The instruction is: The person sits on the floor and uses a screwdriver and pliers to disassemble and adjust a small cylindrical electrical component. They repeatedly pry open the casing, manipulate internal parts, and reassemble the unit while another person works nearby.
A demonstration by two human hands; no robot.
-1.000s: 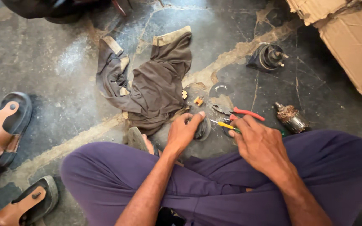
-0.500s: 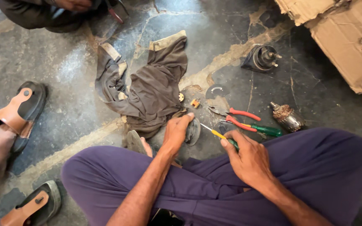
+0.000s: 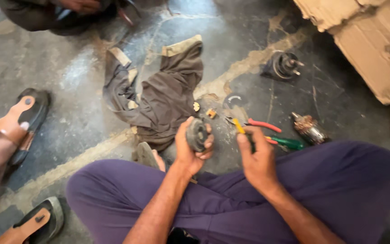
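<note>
Grey concrete floor (image 3: pixel 68 77), cracked and stained, lies under us as we sit cross-legged in purple trousers (image 3: pixel 330 190). Our left hand (image 3: pixel 190 151) holds a dark round metal part (image 3: pixel 197 134) just in front of our knees, fingers curled narrowly around its rim and the thumb pressed on its near side. The part looks greasy and disc-like, with a paler hub; blur hides any finer detail, and our fingers cover its lower edge. Our right hand (image 3: pixel 256 156), just right of the part, grips a yellow-handled tool (image 3: pixel 239 126); the fingers close over most of it, so we cannot make out its tip or kind.

Beyond the part lies a crumpled brown cloth (image 3: pixel 168 95), with two small brass-coloured bits (image 3: pixel 211 113) at its right edge. Right of the part, red-handled pliers (image 3: pixel 262 125) and a green-handled tool (image 3: pixel 290 143) rest on the floor, partly behind our right hand. Farther right lies a wound motor armature (image 3: pixel 310 129), and farther beyond it a dark motor housing (image 3: pixel 283 67). Torn cardboard (image 3: pixel 371 45) is cut off by the top right corner.

Well left of the part, another person's sandalled foot (image 3: pixel 12 126) is cropped by the edge; a second sandal (image 3: pixel 34 223) lies nearer us. At the top, someone else's hands (image 3: pixel 82 5) are mostly out of view.
</note>
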